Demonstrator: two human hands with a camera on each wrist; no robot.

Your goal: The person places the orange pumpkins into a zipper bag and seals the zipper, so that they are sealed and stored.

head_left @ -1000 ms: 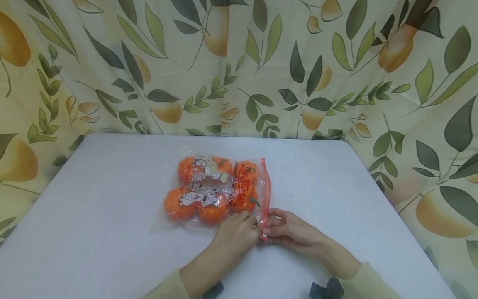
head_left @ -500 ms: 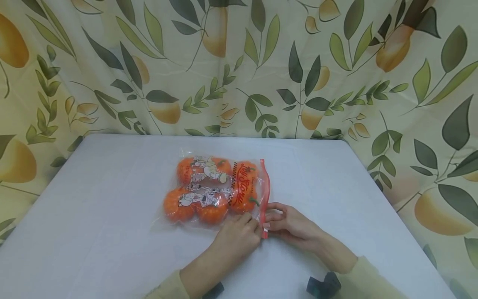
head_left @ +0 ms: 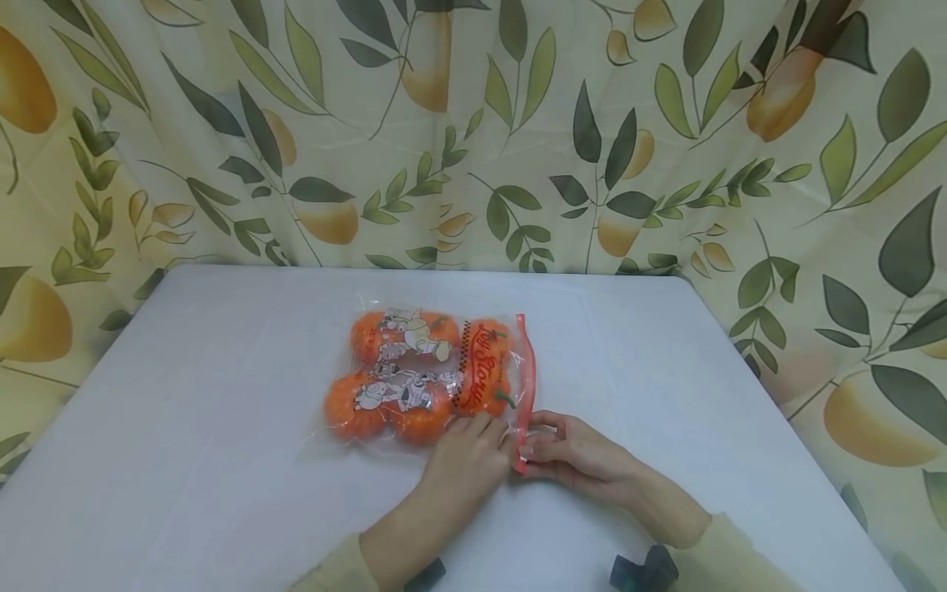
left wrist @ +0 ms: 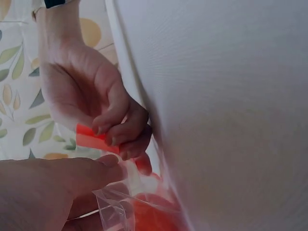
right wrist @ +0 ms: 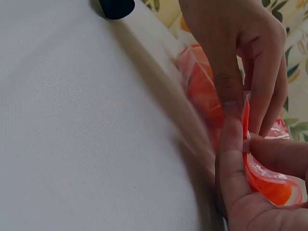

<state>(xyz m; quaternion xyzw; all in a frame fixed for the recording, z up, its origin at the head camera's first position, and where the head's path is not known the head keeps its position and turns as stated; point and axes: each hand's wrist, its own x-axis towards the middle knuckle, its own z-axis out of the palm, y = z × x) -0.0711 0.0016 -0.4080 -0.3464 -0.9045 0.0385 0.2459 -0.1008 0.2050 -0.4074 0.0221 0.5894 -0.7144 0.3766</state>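
A clear plastic zip bag (head_left: 403,358) printed with cartoon figures and red lettering lies flat on the table. Inside are several small orange pumpkins (head_left: 355,407), some showing green stems. Along the bag's right side runs a red zip strip (head_left: 528,370). My left hand (head_left: 468,460) grips the bag beside the strip's near end, its thumb on the clear plastic in the left wrist view. Just to the right, my right hand (head_left: 584,456) pinches that same end between thumb and fingers. A small whitish piece (right wrist: 248,137) sits between its fingertips in the right wrist view.
The white table (head_left: 222,460) reaches out on all sides of the bag. Behind it hangs a curtain (head_left: 473,140) patterned with leaves and fruit. Dark bands (head_left: 644,569) show at the sleeves.
My right hand shifts slightly at the strip's near end, first away from me and then back toward me. My left hand keeps its grip, and the bag stays in nearly the same place.
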